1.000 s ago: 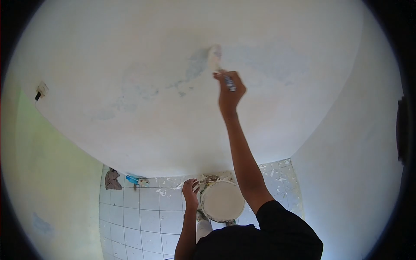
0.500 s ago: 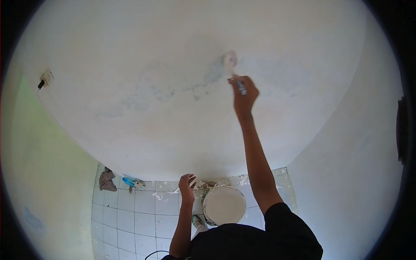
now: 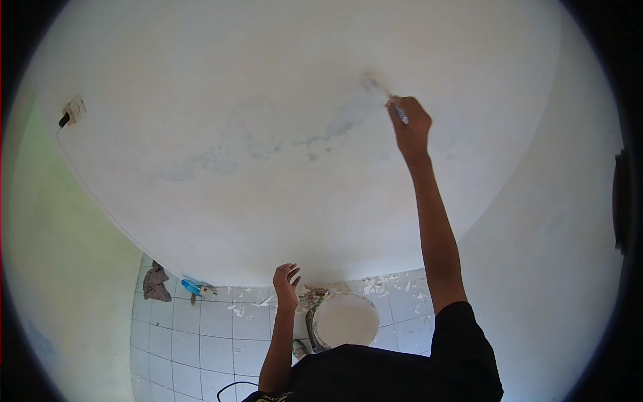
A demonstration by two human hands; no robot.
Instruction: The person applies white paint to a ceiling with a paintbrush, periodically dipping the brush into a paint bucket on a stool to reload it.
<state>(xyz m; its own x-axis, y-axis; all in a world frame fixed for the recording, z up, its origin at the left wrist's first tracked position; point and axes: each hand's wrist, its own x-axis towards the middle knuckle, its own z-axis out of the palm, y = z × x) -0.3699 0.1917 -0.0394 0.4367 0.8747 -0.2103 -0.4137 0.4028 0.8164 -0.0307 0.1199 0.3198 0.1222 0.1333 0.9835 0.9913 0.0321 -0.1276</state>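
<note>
My right hand [image 3: 412, 124] is raised to the white wall [image 3: 301, 201], fingers closed round the handle of a paintbrush [image 3: 400, 114]. Its pale head is smeared by motion and lies over the wall surface. Just left of it, bluish-grey worn patches [image 3: 341, 126] run across the wall. My left hand [image 3: 287, 285] hangs low by the foot of the wall, empty, with its fingers loosely curled and apart. To its right, a round bucket [image 3: 346, 321] with a whitish top stands on the floor close in front of my body.
White floor tiles [image 3: 214, 325] carry flaked paint chips [image 3: 251, 309] along the wall. A grey rag [image 3: 157, 283] and a blue-and-white object [image 3: 199, 289] lie in the left corner. At upper left, a wall socket [image 3: 74, 109] holds a black plug with a cable. Side walls close in left and right.
My right hand has moved the paintbrush rightward and slightly up along the wall. The left hand is nearly where it was, and the view has shifted slightly.
</note>
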